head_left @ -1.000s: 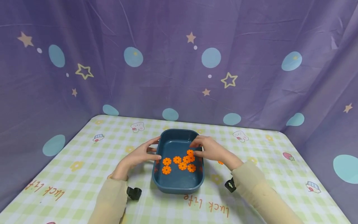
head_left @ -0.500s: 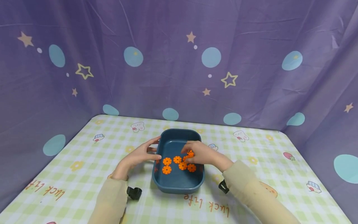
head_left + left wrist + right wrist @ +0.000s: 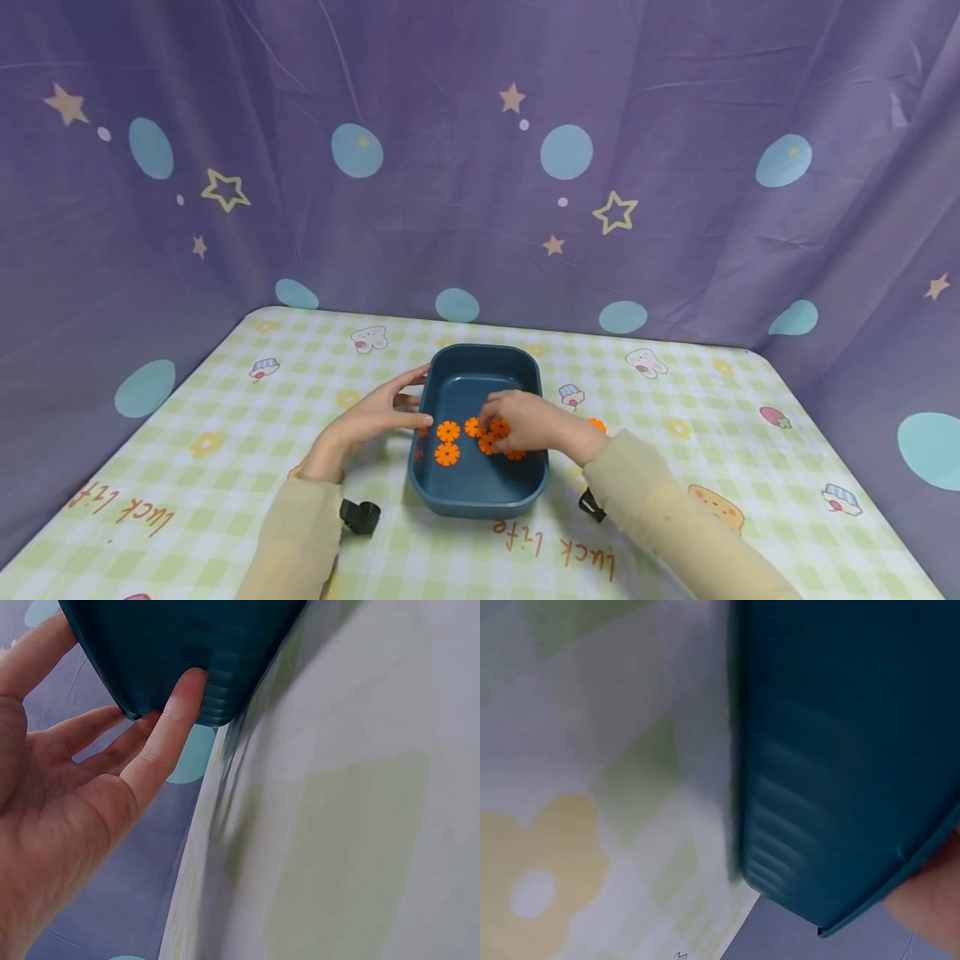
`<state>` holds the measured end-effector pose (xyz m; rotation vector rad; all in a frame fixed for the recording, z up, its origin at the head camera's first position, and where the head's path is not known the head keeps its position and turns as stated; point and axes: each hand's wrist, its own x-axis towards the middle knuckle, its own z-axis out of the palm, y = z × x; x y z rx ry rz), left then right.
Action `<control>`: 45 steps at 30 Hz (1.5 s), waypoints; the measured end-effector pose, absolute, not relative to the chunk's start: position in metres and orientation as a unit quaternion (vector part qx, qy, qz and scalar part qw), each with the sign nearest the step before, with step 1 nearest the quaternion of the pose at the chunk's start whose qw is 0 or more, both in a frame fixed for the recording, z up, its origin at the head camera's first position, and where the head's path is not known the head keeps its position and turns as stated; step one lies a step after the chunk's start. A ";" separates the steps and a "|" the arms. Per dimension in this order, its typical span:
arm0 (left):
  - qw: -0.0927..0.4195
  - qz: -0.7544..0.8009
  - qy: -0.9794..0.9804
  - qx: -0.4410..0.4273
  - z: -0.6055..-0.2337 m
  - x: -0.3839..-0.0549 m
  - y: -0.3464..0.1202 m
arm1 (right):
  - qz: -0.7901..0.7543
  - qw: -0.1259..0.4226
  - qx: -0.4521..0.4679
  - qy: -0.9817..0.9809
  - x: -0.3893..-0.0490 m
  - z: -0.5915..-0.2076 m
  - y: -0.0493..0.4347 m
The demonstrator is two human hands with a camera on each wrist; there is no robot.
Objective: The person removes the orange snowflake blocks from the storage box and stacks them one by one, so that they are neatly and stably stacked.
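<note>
A deep blue rectangular box with rounded corners stands on the table. Several orange flower-shaped discs lie on its floor, mostly towards the middle and left. My left hand rests against the box's left side, thumb tip at the rim; the left wrist view has extended fingers touching the outer wall. My right hand reaches over the right rim into the box, its fingers bent down among the discs and partly covering them. I cannot tell whether it pinches one. In the right wrist view the box wall hides most of that hand.
A green-and-white checked cloth with printed flowers and lettering covers the table. One more orange piece shows just beyond the right wrist, outside the box. A purple curtain with stars and dots hangs behind the table.
The right hand has moved left and nearer the body within the box, from the upper right discs over the middle ones. The left hand and the box have stayed put.
</note>
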<state>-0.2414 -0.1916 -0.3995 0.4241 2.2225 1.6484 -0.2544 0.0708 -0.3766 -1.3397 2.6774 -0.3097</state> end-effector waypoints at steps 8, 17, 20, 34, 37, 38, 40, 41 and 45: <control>0.173 0.577 0.784 0.150 -0.400 -0.241 -0.191 | -0.037 0.055 -0.425 0.903 -0.251 -0.381 0.066; 0.170 0.577 0.783 0.156 -0.400 -0.241 -0.192 | -0.012 0.056 -0.420 0.906 -0.250 -0.382 0.064; 0.169 0.580 0.780 0.160 -0.400 -0.242 -0.193 | -0.013 0.055 -0.419 0.906 -0.250 -0.382 0.064; 0.170 0.578 0.781 0.164 -0.401 -0.243 -0.193 | -0.022 0.068 -0.413 0.908 -0.253 -0.384 0.063; 0.172 0.580 0.778 0.166 -0.401 -0.243 -0.193 | -0.025 0.065 -0.414 0.908 -0.253 -0.384 0.064; 0.172 0.581 0.778 0.166 -0.401 -0.243 -0.192 | -0.027 0.063 -0.415 0.907 -0.252 -0.384 0.064; 0.171 0.582 0.778 0.164 -0.401 -0.243 -0.192 | -0.029 0.056 -0.419 0.906 -0.252 -0.383 0.065; 0.171 0.582 0.778 0.164 -0.401 -0.243 -0.192 | -0.032 0.053 -0.421 0.905 -0.251 -0.383 0.065; 0.169 0.580 0.780 0.164 -0.401 -0.243 -0.192 | -0.040 0.047 -0.424 0.904 -0.250 -0.381 0.067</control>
